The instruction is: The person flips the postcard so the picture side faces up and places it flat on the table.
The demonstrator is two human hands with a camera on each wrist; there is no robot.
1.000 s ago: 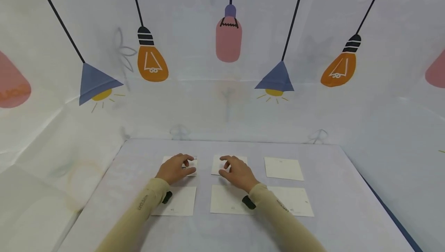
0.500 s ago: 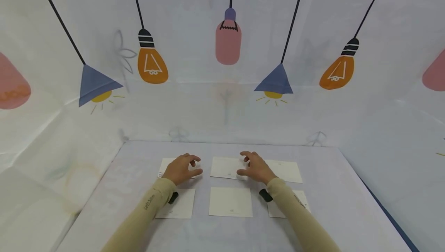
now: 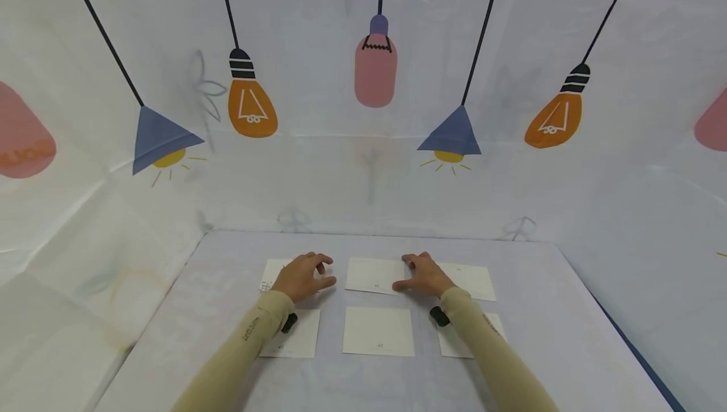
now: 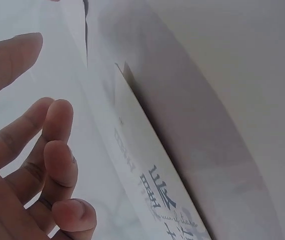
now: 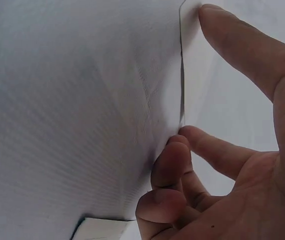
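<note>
My right hand (image 3: 426,275) touches the right edge of the back middle white card (image 3: 372,273). In the right wrist view its thumb (image 5: 247,47) lies at one end of that card's edge and a fingertip at the other, spread apart. My left hand (image 3: 301,276) hovers over the back left card (image 3: 272,267), covering part of it, fingers loosely bent and holding nothing. Dark printed characters show on that card (image 4: 135,132) in the left wrist view, where the fingers are apart from it.
A back right card (image 3: 468,279) is partly behind the right hand. The front row has a left card (image 3: 301,336), a middle card (image 3: 378,331) and a right card (image 3: 454,342). A white sheet with printed lamps (image 3: 252,108) rises behind the table (image 3: 375,387).
Both hands have shifted right. My right hand moved from over the back middle card to its right edge. My left hand uncovered more of the back left card, which lies slightly further left.
</note>
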